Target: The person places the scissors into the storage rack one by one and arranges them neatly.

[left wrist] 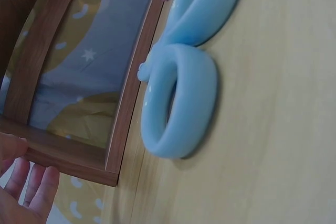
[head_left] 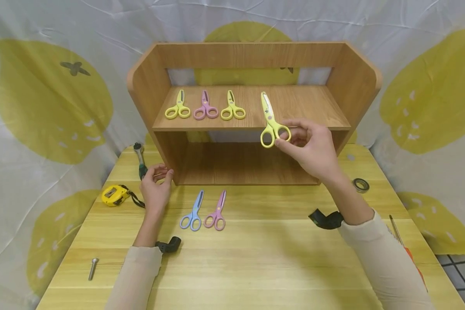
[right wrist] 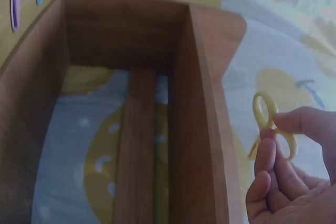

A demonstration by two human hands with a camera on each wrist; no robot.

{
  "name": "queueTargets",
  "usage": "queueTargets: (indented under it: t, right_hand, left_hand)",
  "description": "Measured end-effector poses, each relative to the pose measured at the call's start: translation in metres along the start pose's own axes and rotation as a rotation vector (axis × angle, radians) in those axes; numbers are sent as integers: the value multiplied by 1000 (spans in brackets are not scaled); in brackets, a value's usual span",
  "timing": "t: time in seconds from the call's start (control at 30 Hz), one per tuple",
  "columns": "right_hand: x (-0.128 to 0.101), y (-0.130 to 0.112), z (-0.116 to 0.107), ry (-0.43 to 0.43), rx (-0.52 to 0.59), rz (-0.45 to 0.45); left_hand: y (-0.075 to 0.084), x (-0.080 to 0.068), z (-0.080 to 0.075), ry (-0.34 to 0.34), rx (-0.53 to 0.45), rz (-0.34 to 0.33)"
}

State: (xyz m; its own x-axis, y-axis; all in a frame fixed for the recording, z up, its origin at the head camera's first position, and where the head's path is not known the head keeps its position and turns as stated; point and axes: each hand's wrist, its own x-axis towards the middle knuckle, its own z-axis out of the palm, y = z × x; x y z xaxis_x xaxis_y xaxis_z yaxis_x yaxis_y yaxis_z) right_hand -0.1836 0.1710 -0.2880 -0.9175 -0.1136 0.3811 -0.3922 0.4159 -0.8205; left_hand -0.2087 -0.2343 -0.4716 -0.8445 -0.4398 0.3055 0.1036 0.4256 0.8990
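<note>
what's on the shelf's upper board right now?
On the shelf board lie three scissors: yellow, pink, yellow. A fourth yellow pair, pinched by the right hand, is over its front edge; contact can't be told. Nothing looks hidden.

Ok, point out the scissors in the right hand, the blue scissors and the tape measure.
Yellow scissors [head_left: 271, 125], head view, just above the handle loops.
Blue scissors [head_left: 193, 212], head view, above its handle loops.
Tape measure [head_left: 113, 194], head view, yellow case.

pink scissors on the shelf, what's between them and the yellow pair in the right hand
In the head view, one more yellow pair lies on the shelf between the pink scissors and the held yellow scissors; past it, bare shelf board.
</note>
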Motion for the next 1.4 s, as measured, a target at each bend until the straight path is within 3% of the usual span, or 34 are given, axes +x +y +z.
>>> queueTargets:
  t: [0.13, 0.33, 0.63, 0.93, 1.4]
  right_hand:
    - [25, 0, -3, 30, -23, 52]
    - [56, 0, -1, 7, -78, 165]
    - [84, 4, 8, -7, -106, 239]
    - [96, 7, 15, -71, -118, 218]
    - [93, 4, 16, -111, -213, 216]
  left_hand:
    - [1, 1, 0, 3, 5, 0]
    - [1, 0, 0, 10, 8, 9]
    - [-2, 0, 2, 2, -6, 6]
    - [-2, 0, 1, 8, -9, 10]
    - [-1, 0, 1, 2, -6, -2]
